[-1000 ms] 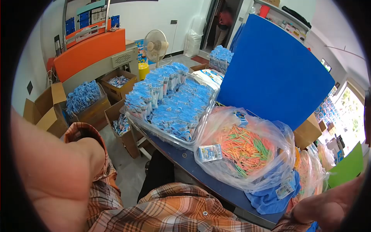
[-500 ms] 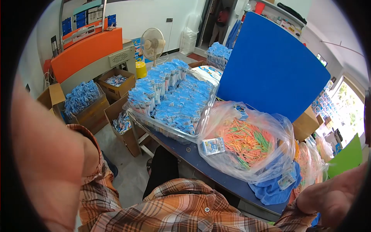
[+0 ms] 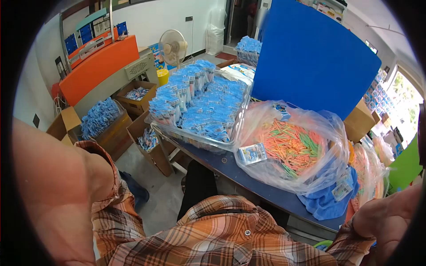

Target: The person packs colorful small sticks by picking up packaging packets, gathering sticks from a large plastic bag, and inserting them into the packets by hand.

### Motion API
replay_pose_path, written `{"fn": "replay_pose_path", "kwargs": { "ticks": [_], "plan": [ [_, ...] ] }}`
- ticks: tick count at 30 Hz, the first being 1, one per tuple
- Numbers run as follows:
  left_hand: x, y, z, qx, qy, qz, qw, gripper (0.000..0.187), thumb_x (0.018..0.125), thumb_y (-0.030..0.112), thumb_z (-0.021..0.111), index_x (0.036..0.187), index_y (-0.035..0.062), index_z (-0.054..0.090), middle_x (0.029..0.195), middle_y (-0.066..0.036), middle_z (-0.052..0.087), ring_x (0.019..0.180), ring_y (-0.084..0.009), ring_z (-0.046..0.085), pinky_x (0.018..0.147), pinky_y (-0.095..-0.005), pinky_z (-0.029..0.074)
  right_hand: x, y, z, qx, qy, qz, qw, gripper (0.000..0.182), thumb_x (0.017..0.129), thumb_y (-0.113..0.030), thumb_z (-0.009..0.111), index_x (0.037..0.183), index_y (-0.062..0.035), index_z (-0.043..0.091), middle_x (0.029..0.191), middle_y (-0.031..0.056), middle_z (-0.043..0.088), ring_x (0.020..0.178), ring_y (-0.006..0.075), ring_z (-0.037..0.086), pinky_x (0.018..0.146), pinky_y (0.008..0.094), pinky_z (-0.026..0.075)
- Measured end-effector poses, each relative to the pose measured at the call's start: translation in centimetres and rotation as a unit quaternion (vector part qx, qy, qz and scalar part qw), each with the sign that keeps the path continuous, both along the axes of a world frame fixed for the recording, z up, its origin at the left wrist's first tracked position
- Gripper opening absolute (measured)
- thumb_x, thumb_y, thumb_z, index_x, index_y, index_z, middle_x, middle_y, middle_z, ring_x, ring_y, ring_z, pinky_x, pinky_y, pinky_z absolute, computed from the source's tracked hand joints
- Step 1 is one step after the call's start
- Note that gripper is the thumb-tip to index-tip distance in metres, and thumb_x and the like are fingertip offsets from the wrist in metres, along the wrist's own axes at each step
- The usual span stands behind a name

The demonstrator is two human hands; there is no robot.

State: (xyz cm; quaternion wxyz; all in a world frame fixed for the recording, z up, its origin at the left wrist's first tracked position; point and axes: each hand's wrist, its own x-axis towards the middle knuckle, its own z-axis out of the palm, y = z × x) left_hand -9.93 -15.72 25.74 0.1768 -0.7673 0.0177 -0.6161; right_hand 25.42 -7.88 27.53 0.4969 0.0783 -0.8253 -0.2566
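My left hand [image 3: 53, 177] is raised close to the camera at the left edge, and its fingers are out of view. At the lower right edge is my right hand [image 3: 388, 219], also cut off, with its fingers hidden. The nearest thing to it is a blue cloth [image 3: 326, 204] with a small packet on top. A clear plastic bag [image 3: 248, 128] lies open on the blue table [image 3: 230, 166], full of orange, pink and green sticks [image 3: 293, 148]. One blue and white packet [image 3: 253, 154] rests on the bag. Beside it stands a clear tray [image 3: 191, 136] filled with blue packets [image 3: 206, 106].
A large blue panel [image 3: 310, 57] rises behind the bag. Cardboard boxes [image 3: 153, 155] with packets stand on the floor at left, near an orange machine cover [image 3: 100, 66] and a fan [image 3: 173, 44]. More bags of sticks [image 3: 366, 168] are at right.
The view has shifted, so the bag and cloth appear higher and further right. Both hands remain at the frame edges. The person in the far doorway is now mostly hidden.
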Motion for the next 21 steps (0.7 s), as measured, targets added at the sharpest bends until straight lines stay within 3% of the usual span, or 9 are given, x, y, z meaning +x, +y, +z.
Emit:
{"fn": "replay_pose_path", "kwargs": {
  "ticks": [15,21],
  "plan": [
    [1.5,0.7,1.3,-0.001,0.091,0.073,0.993,0.053,0.089,0.036,0.055,0.133,0.006,0.047,0.128,-0.009,0.055,0.112,-0.0168,0.052,0.098,-0.0313,0.038,2.7,-3.0,0.3,-0.041,0.035,0.015,0.998,0.024,0.08,0.002,0.057,0.104,0.0061,0.057,0.106,0.0158,0.06,0.097,0.0242,0.057,0.084,0.0337,0.047],
    [3.4,2.5,0.9,-0.002,0.117,0.036,0.992,0.05,0.091,0.034,0.054,0.132,0.0062,0.049,0.128,-0.008,0.055,0.113,-0.0158,0.052,0.099,-0.0308,0.038,3.6,-3.1,-0.6,-0.084,0.051,0.019,0.995,0.023,0.08,0.003,0.057,0.104,0.0051,0.057,0.105,0.0147,0.06,0.096,0.0234,0.058,0.083,0.0327,0.047]
  ]
}}
